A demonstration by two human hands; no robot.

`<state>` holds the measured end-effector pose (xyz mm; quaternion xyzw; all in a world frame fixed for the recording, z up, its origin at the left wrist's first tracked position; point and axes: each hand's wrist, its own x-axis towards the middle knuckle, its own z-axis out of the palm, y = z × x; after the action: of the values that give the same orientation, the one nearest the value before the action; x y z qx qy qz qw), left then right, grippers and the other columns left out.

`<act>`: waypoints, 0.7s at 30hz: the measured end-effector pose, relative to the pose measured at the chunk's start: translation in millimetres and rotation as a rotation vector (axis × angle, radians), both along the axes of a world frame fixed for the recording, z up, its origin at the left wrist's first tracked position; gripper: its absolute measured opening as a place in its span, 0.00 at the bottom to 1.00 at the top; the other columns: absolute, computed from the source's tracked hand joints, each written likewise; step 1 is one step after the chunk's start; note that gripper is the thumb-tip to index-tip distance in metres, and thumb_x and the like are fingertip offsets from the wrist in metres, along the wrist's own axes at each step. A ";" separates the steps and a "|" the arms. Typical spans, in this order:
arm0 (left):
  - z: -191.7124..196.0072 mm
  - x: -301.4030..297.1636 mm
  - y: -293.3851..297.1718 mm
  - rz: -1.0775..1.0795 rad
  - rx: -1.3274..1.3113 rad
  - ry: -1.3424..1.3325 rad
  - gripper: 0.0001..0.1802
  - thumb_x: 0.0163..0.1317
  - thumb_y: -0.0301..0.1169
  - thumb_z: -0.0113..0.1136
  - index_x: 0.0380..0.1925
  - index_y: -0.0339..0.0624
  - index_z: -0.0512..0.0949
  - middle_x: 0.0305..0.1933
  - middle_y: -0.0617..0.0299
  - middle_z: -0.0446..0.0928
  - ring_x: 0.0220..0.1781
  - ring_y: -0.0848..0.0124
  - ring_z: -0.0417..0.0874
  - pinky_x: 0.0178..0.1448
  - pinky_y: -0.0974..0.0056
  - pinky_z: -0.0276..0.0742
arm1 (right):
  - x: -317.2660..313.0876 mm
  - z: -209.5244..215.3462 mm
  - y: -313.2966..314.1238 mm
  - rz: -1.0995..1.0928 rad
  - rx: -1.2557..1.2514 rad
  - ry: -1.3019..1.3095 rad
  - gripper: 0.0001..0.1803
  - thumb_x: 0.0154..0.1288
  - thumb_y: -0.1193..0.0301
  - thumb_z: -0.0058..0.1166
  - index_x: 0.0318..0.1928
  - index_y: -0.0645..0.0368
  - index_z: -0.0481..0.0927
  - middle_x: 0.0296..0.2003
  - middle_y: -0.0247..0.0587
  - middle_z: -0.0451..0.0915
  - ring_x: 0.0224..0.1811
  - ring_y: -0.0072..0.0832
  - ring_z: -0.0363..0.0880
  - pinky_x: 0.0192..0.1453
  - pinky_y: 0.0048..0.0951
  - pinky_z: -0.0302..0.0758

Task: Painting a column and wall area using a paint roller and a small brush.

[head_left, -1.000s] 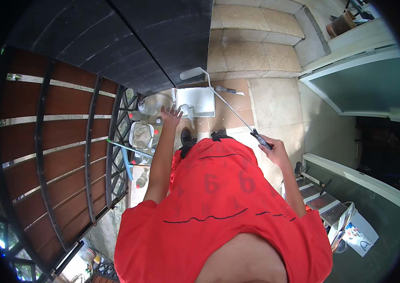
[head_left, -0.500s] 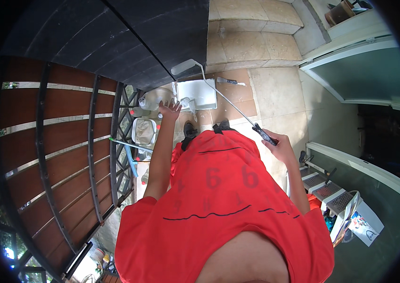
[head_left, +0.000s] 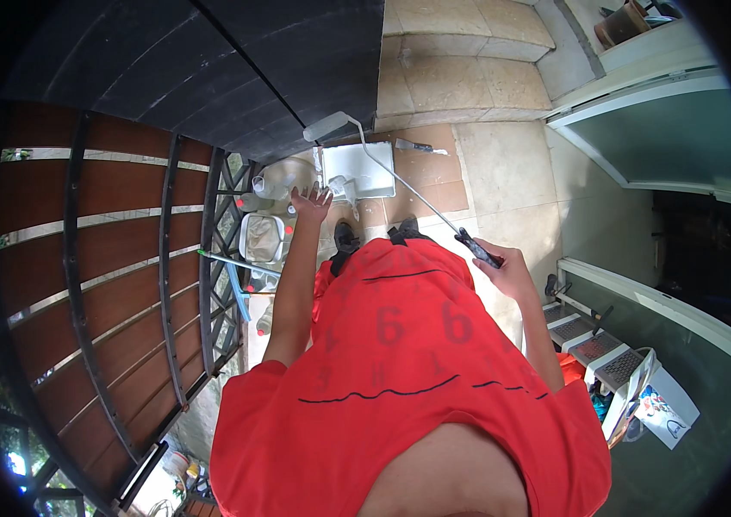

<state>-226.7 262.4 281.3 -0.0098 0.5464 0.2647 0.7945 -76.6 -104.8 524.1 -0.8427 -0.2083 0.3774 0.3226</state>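
Observation:
My right hand [head_left: 503,265] is closed around the black handle of a paint roller [head_left: 413,191]. Its long bent wire reaches forward and left, and the pale roller sleeve [head_left: 326,127] is close to the foot of the dark panelled wall [head_left: 236,73]. Out in front on the left, my left hand [head_left: 311,203] is held with its fingers spread and nothing in it. Just beyond that hand, a white paint tray [head_left: 373,170] lies on the floor, with a whitish brush-like tool [head_left: 344,189] at its near left corner. A scraper [head_left: 417,146] lies to the right of the tray.
Clear jugs [head_left: 275,183] and a white-rimmed tub [head_left: 262,239] stand left of my feet beside a slatted wood and metal railing [head_left: 115,241]. Tiled steps [head_left: 460,82] rise ahead. To the right are a glass door [head_left: 650,129] and a folded step ladder [head_left: 594,345].
The roller sleeve has shifted slightly left, and my right hand has moved a little left with the handle. My left hand stays nearly in place, fingers still spread.

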 end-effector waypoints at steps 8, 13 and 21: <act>-2.5 -1.4 4.4 0.026 0.022 -0.017 0.34 0.58 0.55 0.37 0.61 0.52 0.51 0.60 0.59 0.62 0.59 0.48 0.64 0.60 0.43 0.57 | 0.3 4.5 -5.8 0.029 0.001 -0.023 0.20 0.53 0.73 0.57 0.50 0.54 0.76 0.14 0.29 0.62 0.17 0.14 0.56 0.21 0.20 0.59; -8.2 -0.4 6.5 0.015 0.033 -0.013 0.34 0.58 0.55 0.36 0.61 0.52 0.51 0.61 0.59 0.61 0.58 0.47 0.64 0.60 0.43 0.57 | -0.8 6.9 -11.2 0.008 0.024 -0.016 0.20 0.53 0.74 0.57 0.50 0.55 0.76 0.14 0.28 0.61 0.17 0.14 0.56 0.21 0.19 0.59; -7.5 2.8 2.2 -0.006 0.027 -0.020 0.34 0.58 0.55 0.36 0.61 0.52 0.51 0.59 0.58 0.63 0.58 0.47 0.65 0.61 0.42 0.55 | -4.6 12.8 -13.9 -0.025 0.065 -0.023 0.20 0.53 0.74 0.57 0.50 0.55 0.75 0.15 0.27 0.63 0.17 0.13 0.56 0.21 0.19 0.58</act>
<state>-223.9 264.6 273.9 0.0000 0.5347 0.2696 0.8009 -81.2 -118.7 536.9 -0.8384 -0.2136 0.3567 0.3523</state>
